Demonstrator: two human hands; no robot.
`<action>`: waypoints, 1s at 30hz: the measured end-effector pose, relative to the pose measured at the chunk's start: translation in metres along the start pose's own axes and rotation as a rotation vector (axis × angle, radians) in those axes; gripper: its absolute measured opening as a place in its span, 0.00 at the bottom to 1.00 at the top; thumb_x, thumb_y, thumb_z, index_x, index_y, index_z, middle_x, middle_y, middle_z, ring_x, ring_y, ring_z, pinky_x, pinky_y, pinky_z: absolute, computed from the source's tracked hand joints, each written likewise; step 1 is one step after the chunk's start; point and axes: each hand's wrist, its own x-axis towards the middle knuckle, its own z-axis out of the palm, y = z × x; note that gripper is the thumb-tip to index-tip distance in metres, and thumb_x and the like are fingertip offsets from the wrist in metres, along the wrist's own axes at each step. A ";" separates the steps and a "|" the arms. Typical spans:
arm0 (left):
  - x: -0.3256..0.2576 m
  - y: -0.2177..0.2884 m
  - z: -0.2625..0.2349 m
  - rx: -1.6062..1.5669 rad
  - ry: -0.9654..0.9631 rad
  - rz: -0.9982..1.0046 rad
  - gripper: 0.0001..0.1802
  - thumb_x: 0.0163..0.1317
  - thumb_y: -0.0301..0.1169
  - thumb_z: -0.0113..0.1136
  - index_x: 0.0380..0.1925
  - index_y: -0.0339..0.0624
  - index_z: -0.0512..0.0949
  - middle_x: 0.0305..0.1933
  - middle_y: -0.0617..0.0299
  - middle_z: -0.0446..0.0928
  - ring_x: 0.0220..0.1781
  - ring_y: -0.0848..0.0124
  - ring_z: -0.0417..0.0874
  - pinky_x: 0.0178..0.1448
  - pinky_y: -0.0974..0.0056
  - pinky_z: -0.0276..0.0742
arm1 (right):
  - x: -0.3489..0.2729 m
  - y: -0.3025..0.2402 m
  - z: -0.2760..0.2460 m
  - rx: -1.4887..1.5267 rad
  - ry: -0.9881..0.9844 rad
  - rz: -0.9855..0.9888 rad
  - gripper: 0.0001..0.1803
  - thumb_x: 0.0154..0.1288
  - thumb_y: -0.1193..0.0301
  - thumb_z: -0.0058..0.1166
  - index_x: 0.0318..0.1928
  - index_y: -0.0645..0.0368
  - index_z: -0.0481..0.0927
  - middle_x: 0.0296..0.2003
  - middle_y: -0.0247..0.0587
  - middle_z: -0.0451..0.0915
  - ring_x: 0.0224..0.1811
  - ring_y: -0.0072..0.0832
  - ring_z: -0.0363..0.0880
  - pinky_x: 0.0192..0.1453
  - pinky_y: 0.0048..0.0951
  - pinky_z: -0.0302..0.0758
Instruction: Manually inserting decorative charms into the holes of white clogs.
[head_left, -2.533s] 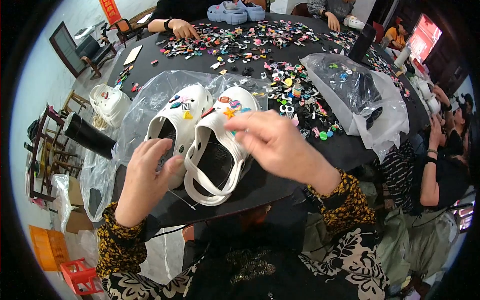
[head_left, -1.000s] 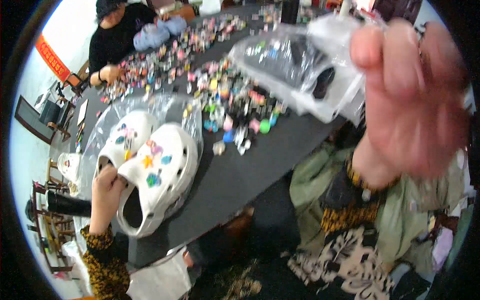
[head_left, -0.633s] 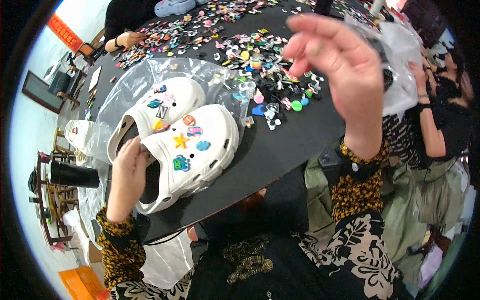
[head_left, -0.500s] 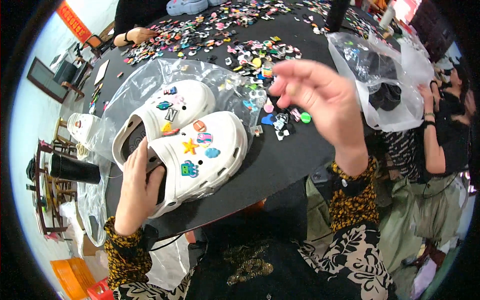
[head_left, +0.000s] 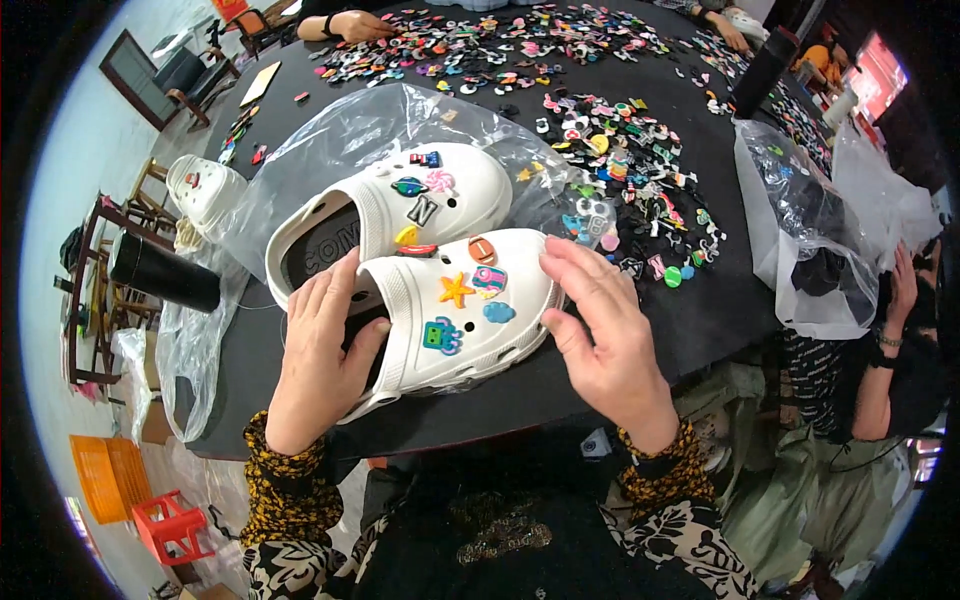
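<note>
Two white clogs lie side by side on clear plastic, decorated with small charms. My left hand is at the heel opening of the near clog, its fingers bent over the edge and its thumb inside. At that clog's toe, my right hand rests its fingertips, with thumb and fingers apart. The near clog's charms include an orange starfish, a football, a blue cloud and a green-and-blue figure. A letter charm and a planet charm sit on the far clog.
Loose charms cover much of the black table. A clear plastic bag stands at right, near a co-worker's hand. Another white clog and a black tumbler are at left. Another person's hand reaches charms at the far side.
My right hand has come down from above the loose charms to the near clog's toe. My left hand stays at the heel opening. The view has shifted, so the clogs appear further right.
</note>
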 end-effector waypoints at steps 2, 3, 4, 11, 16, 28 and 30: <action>-0.002 0.002 -0.003 0.011 0.015 0.003 0.35 0.55 0.25 0.62 0.64 0.33 0.63 0.55 0.45 0.72 0.59 0.48 0.70 0.66 0.52 0.61 | -0.003 -0.005 0.008 -0.027 0.013 -0.016 0.24 0.59 0.77 0.57 0.57 0.64 0.73 0.59 0.51 0.72 0.63 0.44 0.70 0.63 0.41 0.64; -0.002 0.000 0.000 0.009 0.020 0.007 0.35 0.55 0.25 0.62 0.64 0.33 0.63 0.55 0.45 0.72 0.59 0.48 0.70 0.66 0.51 0.61 | -0.004 -0.005 0.013 -0.063 0.019 -0.018 0.25 0.58 0.77 0.58 0.58 0.65 0.73 0.60 0.51 0.72 0.63 0.45 0.70 0.63 0.41 0.64; -0.002 -0.001 0.003 0.001 0.020 0.003 0.35 0.55 0.25 0.62 0.64 0.33 0.63 0.55 0.45 0.72 0.59 0.48 0.70 0.66 0.51 0.61 | -0.007 -0.007 0.018 -0.071 -0.009 0.016 0.24 0.60 0.78 0.57 0.58 0.66 0.73 0.62 0.52 0.71 0.65 0.45 0.68 0.66 0.41 0.63; -0.006 0.002 0.003 0.000 0.048 -0.010 0.34 0.56 0.26 0.62 0.64 0.32 0.64 0.56 0.46 0.72 0.58 0.49 0.71 0.65 0.52 0.63 | -0.021 -0.004 0.034 -0.271 -0.001 -0.048 0.26 0.62 0.73 0.55 0.61 0.65 0.71 0.66 0.52 0.66 0.69 0.45 0.64 0.64 0.44 0.61; -0.007 0.004 0.004 -0.040 0.078 -0.033 0.35 0.56 0.27 0.64 0.64 0.33 0.65 0.58 0.46 0.72 0.59 0.50 0.71 0.65 0.52 0.63 | -0.022 -0.003 0.036 -0.276 0.004 -0.052 0.25 0.64 0.72 0.54 0.61 0.65 0.72 0.66 0.51 0.66 0.68 0.45 0.64 0.64 0.44 0.62; -0.007 0.003 0.004 -0.070 0.087 -0.021 0.35 0.55 0.26 0.65 0.63 0.33 0.66 0.59 0.46 0.72 0.60 0.50 0.71 0.66 0.53 0.63 | -0.022 -0.002 0.033 -0.284 0.006 -0.063 0.24 0.65 0.72 0.53 0.61 0.65 0.72 0.66 0.51 0.66 0.68 0.45 0.65 0.64 0.44 0.63; -0.006 0.004 0.005 -0.063 0.083 -0.036 0.34 0.55 0.27 0.65 0.63 0.34 0.66 0.59 0.46 0.72 0.61 0.50 0.71 0.66 0.53 0.63 | -0.022 -0.002 0.031 -0.289 -0.003 -0.061 0.25 0.64 0.72 0.54 0.61 0.65 0.72 0.66 0.51 0.66 0.68 0.45 0.65 0.64 0.44 0.63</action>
